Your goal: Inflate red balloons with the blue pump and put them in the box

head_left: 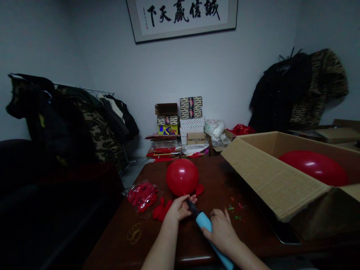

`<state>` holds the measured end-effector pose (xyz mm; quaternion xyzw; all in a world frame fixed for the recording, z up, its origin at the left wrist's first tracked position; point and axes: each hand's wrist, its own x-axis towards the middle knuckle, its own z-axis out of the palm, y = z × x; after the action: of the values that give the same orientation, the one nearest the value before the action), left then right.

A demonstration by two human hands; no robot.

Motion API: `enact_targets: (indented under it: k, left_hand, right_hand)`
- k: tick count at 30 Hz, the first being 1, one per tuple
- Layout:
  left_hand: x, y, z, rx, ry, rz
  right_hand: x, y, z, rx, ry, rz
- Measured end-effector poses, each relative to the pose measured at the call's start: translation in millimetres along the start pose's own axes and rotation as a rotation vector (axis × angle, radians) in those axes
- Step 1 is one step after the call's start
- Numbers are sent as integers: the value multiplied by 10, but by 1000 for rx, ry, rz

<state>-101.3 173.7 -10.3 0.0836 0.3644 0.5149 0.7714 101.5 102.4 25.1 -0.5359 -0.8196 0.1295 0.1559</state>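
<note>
The hands sit close together, not touching, on the wooden counter (216, 183). The right hand (221, 232) clamps a blue hand pump (204, 221), whose long axis slants up and left to its black nozzle. The left hand (179, 208), the nearer, closes around the nozzle tip at the neck of a round red balloon (182, 177), just beyond the fingers.

Framed calligraphy hangs (182, 17) high on a dim grey wall (182, 75).

Head cam, fwd & down, close above hands (178, 210) (221, 232)
</note>
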Motion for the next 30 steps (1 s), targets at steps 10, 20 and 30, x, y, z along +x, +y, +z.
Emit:
enact_targets:
  k: [10,20,30]
  left_hand:
    - [311,-458,250,-156,329,427]
    - [180,-91,253,-217,376,481]
    - [120,-184,184,-148,231,279]
  right_hand:
    - [-353,63,29,-16,-47,77]
    - [-759,299,-384,38,-296,26]
    - [-538,65,-445,-29,-147,52]
